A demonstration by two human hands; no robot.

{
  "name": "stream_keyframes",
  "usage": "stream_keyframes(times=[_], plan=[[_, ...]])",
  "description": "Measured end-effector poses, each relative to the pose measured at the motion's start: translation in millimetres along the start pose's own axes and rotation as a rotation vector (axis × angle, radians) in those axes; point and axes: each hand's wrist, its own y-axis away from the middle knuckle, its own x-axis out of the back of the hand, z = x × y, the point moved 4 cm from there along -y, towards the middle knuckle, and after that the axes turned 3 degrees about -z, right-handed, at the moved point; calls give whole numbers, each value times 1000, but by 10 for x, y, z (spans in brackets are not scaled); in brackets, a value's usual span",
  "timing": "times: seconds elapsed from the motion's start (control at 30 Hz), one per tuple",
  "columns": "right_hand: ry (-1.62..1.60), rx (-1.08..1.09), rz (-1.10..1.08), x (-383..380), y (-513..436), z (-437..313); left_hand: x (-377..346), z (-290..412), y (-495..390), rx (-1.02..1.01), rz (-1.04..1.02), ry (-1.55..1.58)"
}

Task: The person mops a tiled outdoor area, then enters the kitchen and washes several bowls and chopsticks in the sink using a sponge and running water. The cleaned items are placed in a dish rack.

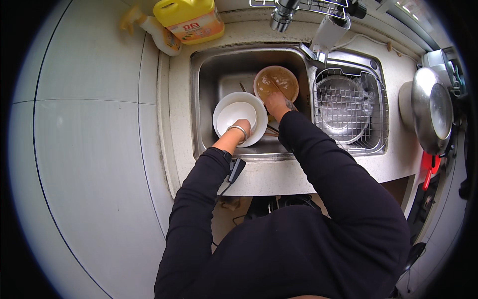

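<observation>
My left hand, with a bangle at the wrist, is at the near right rim of a small white bowl. That bowl sits inside a larger white bowl in the left basin of the stainless steel sink. My right hand reaches to the near edge of a round bowl of brownish liquid, its fingertips hidden at or in the liquid. Something thin like a chopstick slants in the liquid by the fingers. More chopsticks lie on the basin floor between the bowls, partly covered.
A wire basket over the right basin shows a round metal vessel and clear plastic. The faucet head hangs above the far rim. A yellow jug and spray bottle stand far left. A metal pan or lid stands on the right.
</observation>
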Motion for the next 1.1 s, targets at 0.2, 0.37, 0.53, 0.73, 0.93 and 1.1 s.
stream_keyframes(times=[0.2, 0.37, 0.53, 0.73, 0.93, 1.1], plan=[[-354, -56, 26, 214, 20, 58, 109, -282, -90, 19, 210, 896], [-701, -264, 97, 558, 77, 284, 306, -187, -146, -14, 116, 1772], [-819, -296, 51, 687, 220, 348, 470, 187, -353, -52, 54, 1846], [-1469, -299, 250, 743, 414, 410, 675, 462, -402, 71, 141, 1580], [-2346, -208, 77, 945, 743, 527, 1188, 564, 53, 52, 228, 1257], [-1669, -23, 249, 1425, 739, -27, 1195, 429, 476, 33, 322, 1304]])
